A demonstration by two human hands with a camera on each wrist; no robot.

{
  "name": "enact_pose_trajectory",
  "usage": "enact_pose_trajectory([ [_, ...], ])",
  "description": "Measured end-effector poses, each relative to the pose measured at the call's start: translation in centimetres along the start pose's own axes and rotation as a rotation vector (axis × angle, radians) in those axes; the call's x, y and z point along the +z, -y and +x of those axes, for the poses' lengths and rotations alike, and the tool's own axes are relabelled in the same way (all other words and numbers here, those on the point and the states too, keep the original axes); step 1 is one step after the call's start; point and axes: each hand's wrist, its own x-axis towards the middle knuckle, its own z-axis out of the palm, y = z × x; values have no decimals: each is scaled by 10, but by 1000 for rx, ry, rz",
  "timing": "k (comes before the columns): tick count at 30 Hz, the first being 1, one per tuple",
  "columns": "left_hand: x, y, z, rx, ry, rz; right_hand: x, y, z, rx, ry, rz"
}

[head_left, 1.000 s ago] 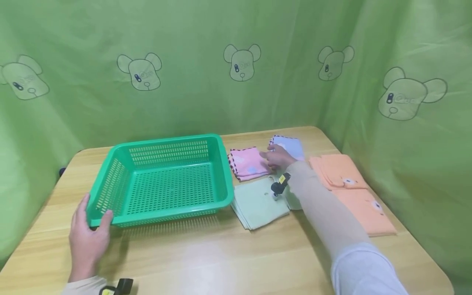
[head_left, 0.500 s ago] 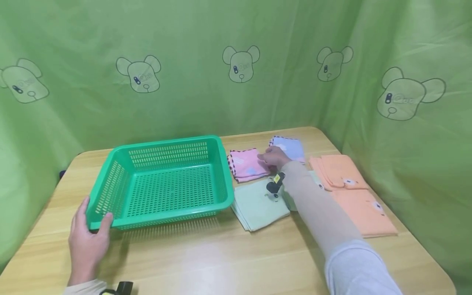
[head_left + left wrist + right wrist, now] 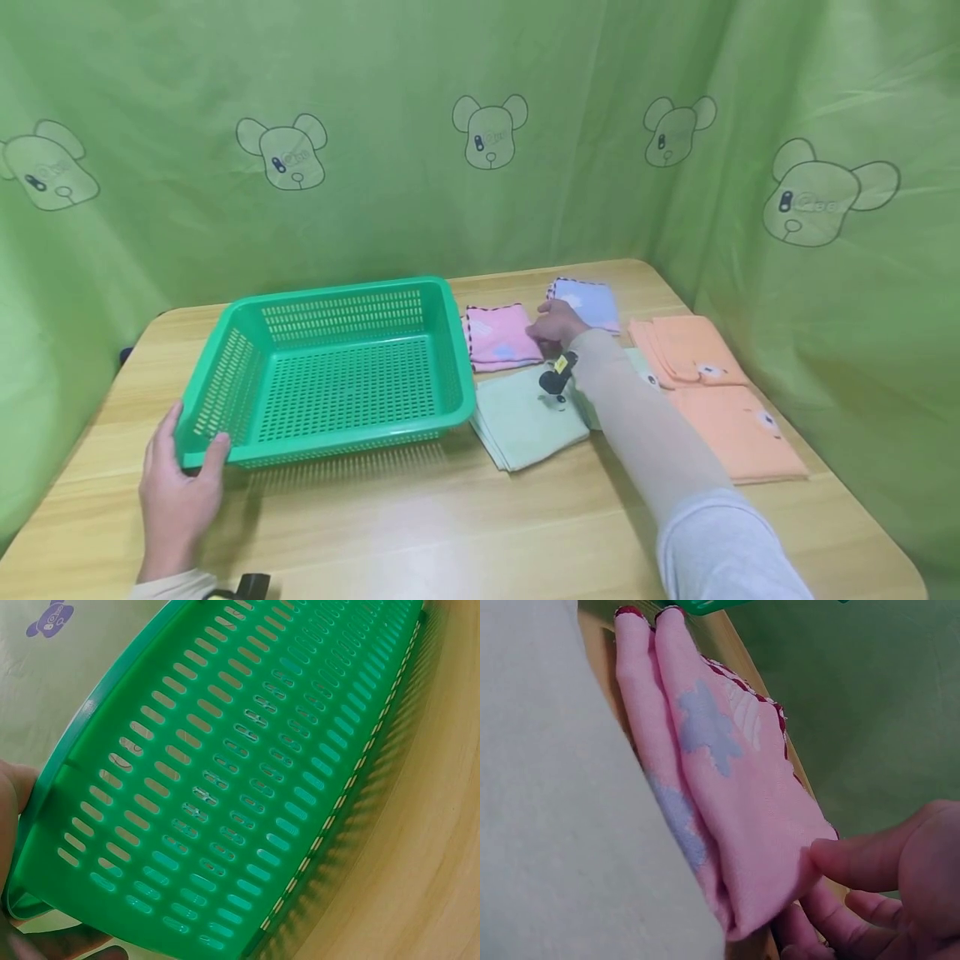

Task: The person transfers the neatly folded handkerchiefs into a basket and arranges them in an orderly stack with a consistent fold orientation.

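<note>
Pink between thumb and fingers: pinching the right edge of the folded pink cloth (image 3: 497, 336) with the right hand (image 3: 558, 323), seemingly with most of it resting on the table (image 3: 420, 533), just right of the basket (image 3: 337, 437). Gripping the basket's near left corner with the left hand (image 3: 176, 493). Probably early on: done with folding and taking hold, not with lifting. Left on the table, outside the basket, also folded and in neither hand: blue cloth (image 3: 591, 300), green cloths (image 3: 517, 429), orange cloths (image 3: 731, 429).

Fingers (image 3: 844, 924) pinch corner of folded pink cloth (image 3: 754, 810): blue patches, dark red edging.
</note>
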Motion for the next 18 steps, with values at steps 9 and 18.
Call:
enact_pose_trajectory([
  [9,1,1,0,-20,8,13,1,3,-1,-15,1,79],
  [18,1,1,0,-21,13,22,2,6,-5,28,60,220],
])
